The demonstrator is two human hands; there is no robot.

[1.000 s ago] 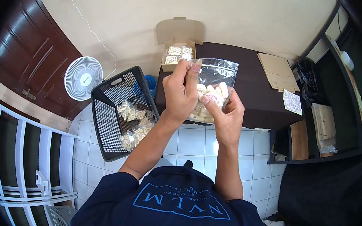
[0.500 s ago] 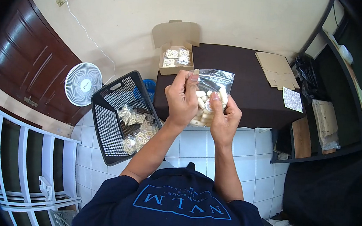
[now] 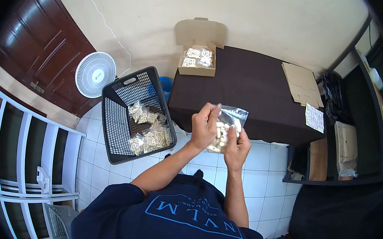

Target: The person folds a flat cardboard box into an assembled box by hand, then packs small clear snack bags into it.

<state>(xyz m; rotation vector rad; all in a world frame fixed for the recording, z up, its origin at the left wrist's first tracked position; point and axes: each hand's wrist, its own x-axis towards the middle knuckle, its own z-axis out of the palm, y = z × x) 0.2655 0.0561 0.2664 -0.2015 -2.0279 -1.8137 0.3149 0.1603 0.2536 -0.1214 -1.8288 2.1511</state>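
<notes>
Between my two hands is a clear zip bag [image 3: 219, 131] filled with cream-white capsule-shaped pieces. My left hand [image 3: 204, 126] is closed on the bag's upper left edge, thumb and fingers pinching near the zip. Lower on the right side, my right hand [image 3: 236, 149] grips the bag with the thumb across its front. The bag is upright, in front of the near edge of the table [image 3: 243, 85] with a dark brown cloth. An open cardboard box [image 3: 196, 71] at the table's far left holds several similar bags.
A black plastic basket [image 3: 114, 145] with several filled bags [image 3: 152, 136] stands left of the table. Behind it are a blue bin [image 3: 166, 87] and a white fan [image 3: 95, 74]. Flat cardboard [image 3: 300, 83] and a printed sheet [image 3: 314, 118] lie at the table's right, near a dark shelf [image 3: 375, 102].
Both hands have come lower and closer to my body with the bag still between them. The camera view has shifted, so the box and basket appear moved in the picture.
</notes>
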